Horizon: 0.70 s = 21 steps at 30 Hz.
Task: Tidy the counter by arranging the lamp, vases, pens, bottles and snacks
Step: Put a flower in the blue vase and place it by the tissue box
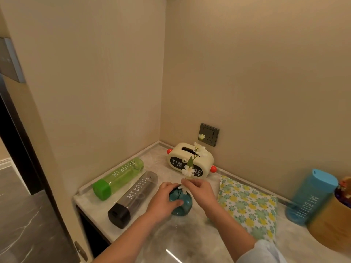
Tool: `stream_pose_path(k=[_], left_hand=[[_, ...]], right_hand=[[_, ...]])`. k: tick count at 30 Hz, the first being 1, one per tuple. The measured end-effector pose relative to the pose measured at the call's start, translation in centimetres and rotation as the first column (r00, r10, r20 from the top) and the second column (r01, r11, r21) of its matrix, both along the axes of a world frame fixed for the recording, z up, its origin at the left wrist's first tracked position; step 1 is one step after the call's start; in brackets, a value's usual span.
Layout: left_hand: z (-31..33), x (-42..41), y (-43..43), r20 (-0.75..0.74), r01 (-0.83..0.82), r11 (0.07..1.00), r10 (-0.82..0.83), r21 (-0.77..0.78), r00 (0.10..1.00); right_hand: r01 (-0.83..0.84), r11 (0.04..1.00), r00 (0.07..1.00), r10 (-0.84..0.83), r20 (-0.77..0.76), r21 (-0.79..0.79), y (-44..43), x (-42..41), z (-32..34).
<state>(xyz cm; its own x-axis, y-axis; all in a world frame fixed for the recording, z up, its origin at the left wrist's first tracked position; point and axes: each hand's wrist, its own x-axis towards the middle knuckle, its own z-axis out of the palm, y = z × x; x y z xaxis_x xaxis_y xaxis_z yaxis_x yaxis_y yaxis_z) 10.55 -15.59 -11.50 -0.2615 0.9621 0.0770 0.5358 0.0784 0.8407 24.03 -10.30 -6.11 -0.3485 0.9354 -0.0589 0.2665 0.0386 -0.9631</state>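
Teal glass vase [181, 203]: upright, mid-surface toward the front edge, between the two lying bottles and the floral packet. Held round the belly by left hand [164, 199], fingers wrapped, thumb across the front. Placement in progress, not settled.

Flower stem [191, 164]: white blossoms, rising from the vase mouth, leaning toward the back wall. Pinched low down by right hand [199, 188], fingertips pressed together on the stalk just above the neck. Likely being seated or straightened.

Green bottle [118, 178]: lying on its side along the left wall, cap toward the front. Not stood up.

Clear bottle with black cap [133, 199]: lying beside the green one, parallel, close or touching; cannot tell which. Not stood up.

Blue bottle [311, 198]: far right, upright but inverted judging by the upside-down lettering. Blurred.

Floral packet [247, 204]: flat on the surface right of the vase, probably a snack pouch; contents not visible. Unsorted.

Cream box with red knobs [190, 160]: back corner, under the wall socket [209, 134]. Function unclear.

Wooden cup [330, 223]: right edge, contents blurred; possibly pens.

Marble surface [190, 242]: front portion bare.

Lamp, other vases: not in view.

Progress, judged: early to middle. One vase in hand; bottles and packet left.
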Motion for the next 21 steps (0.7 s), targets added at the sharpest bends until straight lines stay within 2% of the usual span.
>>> stream_pose_path(k=[3,7,13,21], left_hand=[[0.0,0.2,-0.4,0.027,-0.026,1.0,0.026,-0.001,0.999],[-0.2,0.3,-1.0,0.04,-0.057,0.998,0.057,0.006,0.998],[-0.3,0.7,-2.2,0.061,-0.171,0.984,0.173,-0.047,0.983],[-0.7,0.8,-1.7,0.137,-0.198,0.97,0.218,-0.14,0.966]], right_hand=[[-0.065,0.996,0.997,0.063,-0.038,-0.063,-0.7,0.7,-0.3],[-0.135,0.983,0.987,0.144,0.067,-0.125,-1.0,1.6,-1.6],[-0.136,0.985,0.983,0.148,0.11,-0.109,-1.4,2.2,-3.0],[-0.117,0.991,0.975,0.128,0.181,-0.068,-1.8,2.3,-4.4]])
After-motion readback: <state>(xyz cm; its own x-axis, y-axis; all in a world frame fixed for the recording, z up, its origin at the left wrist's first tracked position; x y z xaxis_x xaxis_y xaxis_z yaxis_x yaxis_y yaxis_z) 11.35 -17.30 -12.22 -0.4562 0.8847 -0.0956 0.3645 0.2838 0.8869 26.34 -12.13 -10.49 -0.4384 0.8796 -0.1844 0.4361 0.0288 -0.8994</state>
